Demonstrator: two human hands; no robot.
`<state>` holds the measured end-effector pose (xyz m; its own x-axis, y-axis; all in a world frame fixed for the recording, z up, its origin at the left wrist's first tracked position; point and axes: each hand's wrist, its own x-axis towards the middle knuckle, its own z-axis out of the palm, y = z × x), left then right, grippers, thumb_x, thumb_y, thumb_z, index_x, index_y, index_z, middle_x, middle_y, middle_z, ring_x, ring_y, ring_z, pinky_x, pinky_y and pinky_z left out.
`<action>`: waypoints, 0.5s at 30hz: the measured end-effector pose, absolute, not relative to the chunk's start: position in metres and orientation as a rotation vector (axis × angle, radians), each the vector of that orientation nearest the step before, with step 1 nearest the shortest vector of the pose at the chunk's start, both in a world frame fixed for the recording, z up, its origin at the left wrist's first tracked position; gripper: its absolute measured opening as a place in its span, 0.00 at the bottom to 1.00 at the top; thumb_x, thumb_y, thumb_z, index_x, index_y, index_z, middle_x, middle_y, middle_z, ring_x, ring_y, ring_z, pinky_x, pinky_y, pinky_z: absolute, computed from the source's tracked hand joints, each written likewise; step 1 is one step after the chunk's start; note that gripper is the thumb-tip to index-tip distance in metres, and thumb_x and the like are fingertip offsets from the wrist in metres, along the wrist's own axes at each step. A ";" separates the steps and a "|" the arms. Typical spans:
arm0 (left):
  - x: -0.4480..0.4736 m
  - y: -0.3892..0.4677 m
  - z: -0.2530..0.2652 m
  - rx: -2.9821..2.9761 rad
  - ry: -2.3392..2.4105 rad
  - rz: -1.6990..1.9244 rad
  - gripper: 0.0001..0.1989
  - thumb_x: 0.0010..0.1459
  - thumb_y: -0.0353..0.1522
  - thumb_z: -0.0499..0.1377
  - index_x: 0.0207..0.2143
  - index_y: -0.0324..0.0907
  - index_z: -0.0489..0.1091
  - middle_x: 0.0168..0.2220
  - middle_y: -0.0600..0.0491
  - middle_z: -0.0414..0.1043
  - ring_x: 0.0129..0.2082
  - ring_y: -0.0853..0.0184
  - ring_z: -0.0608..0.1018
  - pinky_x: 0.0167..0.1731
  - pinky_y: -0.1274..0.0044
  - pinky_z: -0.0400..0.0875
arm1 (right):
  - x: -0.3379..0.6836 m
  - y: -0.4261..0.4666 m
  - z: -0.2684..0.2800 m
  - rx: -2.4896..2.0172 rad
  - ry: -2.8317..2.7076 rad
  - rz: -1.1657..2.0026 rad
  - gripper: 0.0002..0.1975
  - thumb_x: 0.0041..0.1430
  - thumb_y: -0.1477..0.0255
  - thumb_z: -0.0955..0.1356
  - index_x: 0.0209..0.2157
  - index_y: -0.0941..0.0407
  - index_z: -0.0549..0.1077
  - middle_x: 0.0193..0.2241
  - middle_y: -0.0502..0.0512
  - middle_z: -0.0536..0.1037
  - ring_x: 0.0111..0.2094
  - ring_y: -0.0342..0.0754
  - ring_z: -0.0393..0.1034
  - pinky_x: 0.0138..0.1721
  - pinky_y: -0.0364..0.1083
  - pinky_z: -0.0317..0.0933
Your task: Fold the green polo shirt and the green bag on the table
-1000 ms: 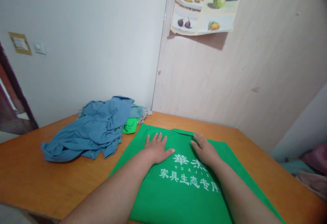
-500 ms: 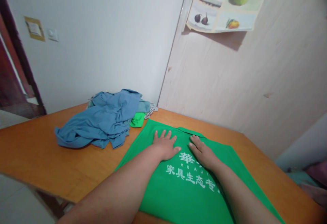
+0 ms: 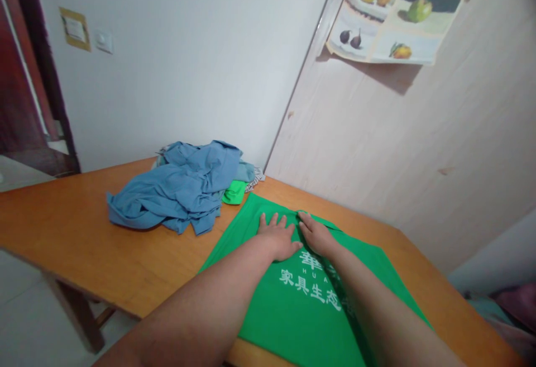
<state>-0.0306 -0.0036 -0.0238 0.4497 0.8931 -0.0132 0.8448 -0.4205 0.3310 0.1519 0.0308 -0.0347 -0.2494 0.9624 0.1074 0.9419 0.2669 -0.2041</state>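
Green garment (image 3: 288, 322): flat on the wooden table (image 3: 75, 227), white lettering (image 3: 317, 293) across it, collar-like flap (image 3: 326, 222) at its far edge.
Left hand (image 3: 278, 239): palm down on the garment, fingers spread, gripping nothing.
Right hand (image 3: 317, 236): flattened beside the flap, fingers together, no grip visible.
Change: right hand lies further left than before, closer to the left hand.

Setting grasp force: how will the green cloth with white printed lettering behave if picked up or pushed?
The green cloth is probably floppy: it lies spread flat on the orange-brown wooden table. Likely light: its edges look thin. Pushed, it may ruck up, since the bare left hand rests on it.
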 end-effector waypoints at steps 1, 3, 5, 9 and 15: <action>-0.030 -0.003 -0.024 2.416 1.492 0.234 0.40 0.58 0.58 0.44 0.67 0.50 0.53 0.71 0.48 0.42 0.70 0.46 0.41 0.61 0.45 0.30 | 0.150 0.034 -0.038 -1.790 -2.337 0.148 0.28 0.69 0.66 0.54 0.66 0.59 0.57 0.67 0.58 0.56 0.68 0.49 0.46 0.66 0.52 0.45; -0.030 -0.003 -0.025 2.421 1.491 0.231 0.40 0.58 0.58 0.45 0.68 0.50 0.53 0.71 0.48 0.42 0.70 0.46 0.41 0.61 0.45 0.30 | 0.149 0.038 -0.043 -1.818 -2.351 0.146 0.27 0.69 0.66 0.54 0.66 0.60 0.58 0.68 0.59 0.54 0.68 0.50 0.45 0.66 0.52 0.44; -0.030 -0.002 -0.026 2.424 1.490 0.232 0.40 0.58 0.58 0.45 0.68 0.50 0.53 0.71 0.48 0.42 0.70 0.46 0.41 0.61 0.45 0.30 | 0.148 0.040 -0.046 -1.833 -2.348 0.132 0.27 0.69 0.66 0.54 0.65 0.60 0.59 0.67 0.60 0.54 0.68 0.51 0.46 0.66 0.52 0.45; -0.030 -0.002 -0.026 2.414 1.495 0.225 0.41 0.58 0.58 0.44 0.68 0.49 0.52 0.71 0.49 0.41 0.70 0.47 0.41 0.61 0.44 0.30 | 0.145 0.042 -0.047 -1.812 -2.282 0.053 0.27 0.69 0.63 0.55 0.65 0.60 0.60 0.66 0.61 0.57 0.67 0.50 0.49 0.65 0.50 0.46; -0.029 -0.003 -0.026 2.405 1.503 0.229 0.42 0.58 0.59 0.44 0.68 0.49 0.51 0.71 0.49 0.40 0.70 0.48 0.40 0.62 0.45 0.30 | 0.144 0.055 -0.049 -1.873 -2.336 0.137 0.29 0.70 0.60 0.52 0.67 0.58 0.54 0.68 0.60 0.52 0.69 0.52 0.40 0.66 0.56 0.42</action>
<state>-0.0294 -0.0027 -0.0260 0.4415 0.8970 -0.0210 0.8501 -0.4107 0.3296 0.1439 0.0546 -0.0494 -0.2127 0.9756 0.0552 0.9624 0.2189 -0.1608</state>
